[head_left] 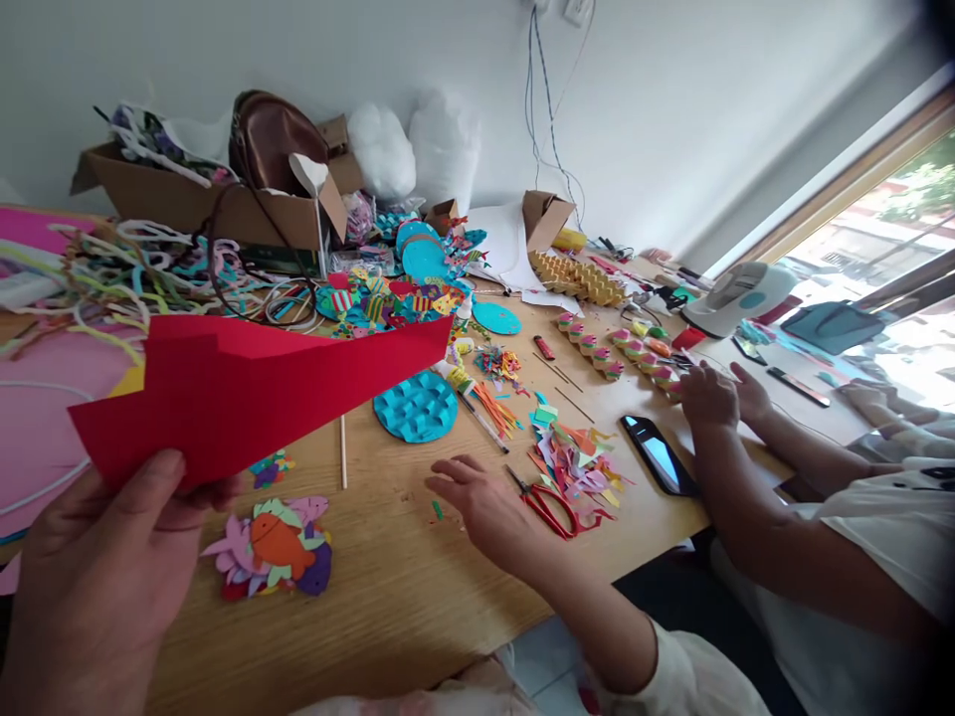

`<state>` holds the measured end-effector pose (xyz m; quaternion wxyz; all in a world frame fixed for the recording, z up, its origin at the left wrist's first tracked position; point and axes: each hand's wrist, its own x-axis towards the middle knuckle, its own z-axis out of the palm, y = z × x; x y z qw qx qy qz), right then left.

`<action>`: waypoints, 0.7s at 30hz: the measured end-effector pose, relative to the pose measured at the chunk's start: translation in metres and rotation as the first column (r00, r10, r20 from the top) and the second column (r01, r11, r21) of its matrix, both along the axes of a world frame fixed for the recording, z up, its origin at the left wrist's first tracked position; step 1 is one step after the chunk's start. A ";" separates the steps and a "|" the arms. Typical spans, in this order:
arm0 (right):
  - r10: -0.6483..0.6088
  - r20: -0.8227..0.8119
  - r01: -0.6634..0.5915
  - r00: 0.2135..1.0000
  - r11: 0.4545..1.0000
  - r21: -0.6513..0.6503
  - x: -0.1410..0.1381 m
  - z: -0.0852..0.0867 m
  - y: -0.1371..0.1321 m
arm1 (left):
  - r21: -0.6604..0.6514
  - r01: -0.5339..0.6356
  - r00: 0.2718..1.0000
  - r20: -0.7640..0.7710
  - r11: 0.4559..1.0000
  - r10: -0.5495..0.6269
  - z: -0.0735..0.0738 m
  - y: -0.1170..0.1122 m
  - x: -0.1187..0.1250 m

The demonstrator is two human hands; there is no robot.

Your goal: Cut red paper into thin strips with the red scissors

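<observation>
Here's the red paper, up off the surface at centre-left of the frame, pinched between the thumb and fingers of the left hand in the lower left! It's a big sheet, stepped along its left end and tapering to a narrow tip near the middle of the frame.

Over to the right hand, just below centre: nothing in its grip, palm down, fingers loosely stretched out; whether it touches the wood, I can't tell. A green scrap lies just beside its fingertips, and the scissors, red-handled, sit close on its right, next to a bright heap of paper strips.

Below the sheet, lower left, it's a pile of fish cutouts, an orange one on top! A thin stick lies above and right of them, and the blue disc, covered in curled strips, sits mid-frame. Out right, a phone lies by a co-worker's hands, both raised and seemingly unladen.
</observation>
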<state>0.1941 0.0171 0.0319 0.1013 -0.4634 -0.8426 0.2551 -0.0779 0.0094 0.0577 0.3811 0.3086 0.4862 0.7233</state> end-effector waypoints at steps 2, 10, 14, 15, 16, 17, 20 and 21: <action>0.045 0.095 -0.050 0.994 0.997 0.054 -0.003 -0.007 -0.009 | 0.039 -0.009 0.997 0.076 0.999 0.006 0.002 0.000 0.003; 0.036 0.249 -0.052 0.968 0.997 0.058 0.007 -0.021 -0.023 | 0.002 -0.009 0.990 0.140 1.000 0.009 -0.002 0.000 0.005; 0.021 0.271 -0.037 0.962 0.998 0.056 0.011 -0.020 -0.031 | 0.014 0.015 0.992 0.124 1.000 -0.016 -0.001 0.000 0.005; 0.017 0.270 -0.035 0.963 0.997 0.062 0.010 -0.020 -0.032 | 0.018 0.016 0.992 0.125 1.000 -0.018 -0.001 0.000 0.005; 0.018 0.268 -0.038 0.963 0.997 0.069 0.009 -0.021 -0.034 | 0.019 0.014 0.992 0.123 1.000 -0.016 0.000 0.001 0.005; 0.023 0.267 -0.045 0.963 0.996 0.075 0.008 -0.021 -0.035 | 0.018 0.013 0.993 0.120 1.000 -0.015 0.000 0.001 0.005; 0.045 0.277 -0.072 0.960 0.993 0.089 0.005 -0.025 -0.039 | 0.018 0.012 0.993 0.118 1.000 -0.014 0.000 0.001 0.005; 0.043 0.285 -0.073 0.957 0.993 0.093 0.006 -0.026 -0.040 | 0.023 0.014 0.993 0.119 1.000 -0.017 0.000 0.001 0.006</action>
